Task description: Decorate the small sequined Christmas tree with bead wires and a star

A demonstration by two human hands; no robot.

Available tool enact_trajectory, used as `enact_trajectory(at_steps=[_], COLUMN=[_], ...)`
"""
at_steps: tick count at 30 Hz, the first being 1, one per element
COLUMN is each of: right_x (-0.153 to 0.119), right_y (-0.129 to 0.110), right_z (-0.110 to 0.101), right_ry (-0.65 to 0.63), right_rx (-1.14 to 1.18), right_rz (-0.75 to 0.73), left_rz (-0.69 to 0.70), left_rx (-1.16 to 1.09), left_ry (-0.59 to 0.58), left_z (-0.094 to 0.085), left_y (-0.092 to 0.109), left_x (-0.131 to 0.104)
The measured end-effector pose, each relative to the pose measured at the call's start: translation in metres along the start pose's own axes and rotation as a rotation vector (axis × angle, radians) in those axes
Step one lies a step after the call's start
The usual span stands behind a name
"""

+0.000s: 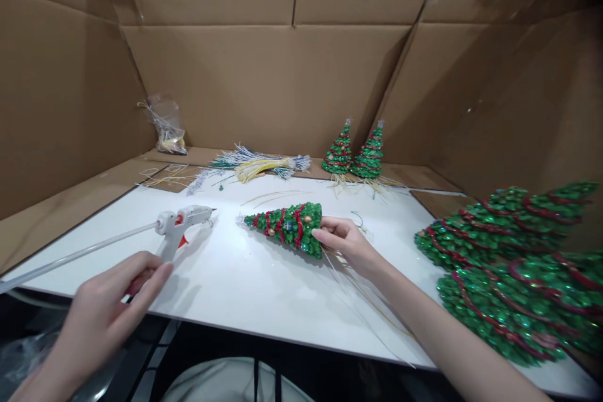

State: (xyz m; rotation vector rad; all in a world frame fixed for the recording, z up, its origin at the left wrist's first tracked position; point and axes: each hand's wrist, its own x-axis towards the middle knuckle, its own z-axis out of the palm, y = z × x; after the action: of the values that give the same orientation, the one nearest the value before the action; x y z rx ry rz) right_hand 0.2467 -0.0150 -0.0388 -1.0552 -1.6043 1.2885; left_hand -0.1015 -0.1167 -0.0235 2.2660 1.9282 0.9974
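At eight o'clock the left hand (110, 298) closes around the lower handle of the glue gun (194, 216); mid-tabletop (254, 292), the right hand (346, 242) pinches the decorated tree (279, 226) by its base, tip toward nine o'clock, presumably sparing the ornaments (308, 220).

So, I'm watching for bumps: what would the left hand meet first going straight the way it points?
Most likely the handle of the white glue gun, close ahead of the left hand; whether they already touch is unclear.
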Motion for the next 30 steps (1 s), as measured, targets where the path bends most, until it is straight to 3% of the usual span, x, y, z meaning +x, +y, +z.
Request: enact_trajectory(at_steps=[2, 7, 12, 18, 24, 30], right_x=[0.0, 0.0, 0.0, 0.0, -0.001, 0.0], right_y=[0.0, 0.0, -0.001, -0.001, -0.001, -0.001], right_z=[0.0, 0.001, 0.0, 0.0, 0.001, 0.0], right_ry=[-0.002, 0.004, -0.013, -0.027, -0.046, -0.044], right_rx=[-0.001, 0.018, 0.032, 0.024, 0.047, 0.072], right_rz=[-0.001, -0.01, -0.003, -0.024, -0.044, -0.02], left_rz=[0.202, 0.479, 0.648, 0.74, 0.815, 0.846], left_rx=[-0.102, -0.185, -0.099, 0.06, 0.212, 0.204], left_ry=[-0.08, -0.163, -0.072, 0.093, 0.137, 0.172], left_z=[0.006, 0.037, 0.071, 0.094, 0.092, 0.093], left_y=[0.014, 0.063, 0.097, 0.107, 0.116, 0.126], left_x=[0.008, 0.047, 0.08, 0.093, 0.096, 0.099])
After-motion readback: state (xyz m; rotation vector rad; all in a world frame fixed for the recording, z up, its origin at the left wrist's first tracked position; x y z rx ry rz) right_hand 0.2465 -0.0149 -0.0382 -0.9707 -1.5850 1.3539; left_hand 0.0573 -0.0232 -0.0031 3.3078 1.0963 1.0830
